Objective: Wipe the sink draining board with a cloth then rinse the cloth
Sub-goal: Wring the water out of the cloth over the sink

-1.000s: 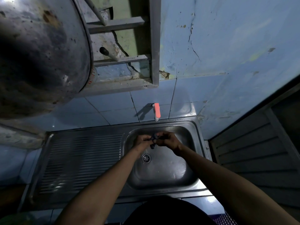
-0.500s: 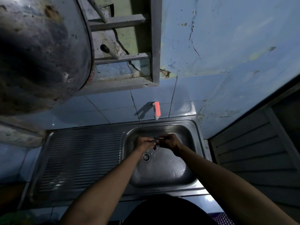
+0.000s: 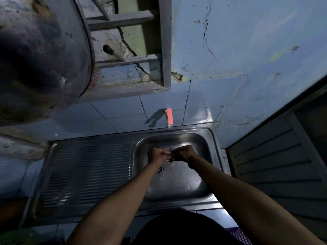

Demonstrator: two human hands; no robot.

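Over the steel sink basin (image 3: 180,184), my left hand (image 3: 157,156) and my right hand (image 3: 184,153) meet, both gripping a small dark cloth (image 3: 170,154) bunched between them. Only a sliver of the cloth shows between the fingers. A few water drops fall below the hands, near the drain (image 3: 160,169). The ribbed draining board (image 3: 88,170) lies to the left of the basin with nothing on it. A tap with a pink handle (image 3: 169,117) sticks out of the tiled wall just behind the basin.
A big blackened metal pot (image 3: 39,55) hangs at the upper left, beside a metal wall rack (image 3: 141,57). A slatted grey door (image 3: 276,167) stands to the right of the sink. Blue tiles (image 3: 115,114) back the counter.
Both hands stay together over the basin, shifting slightly on the cloth. Water drops now show under the hands.
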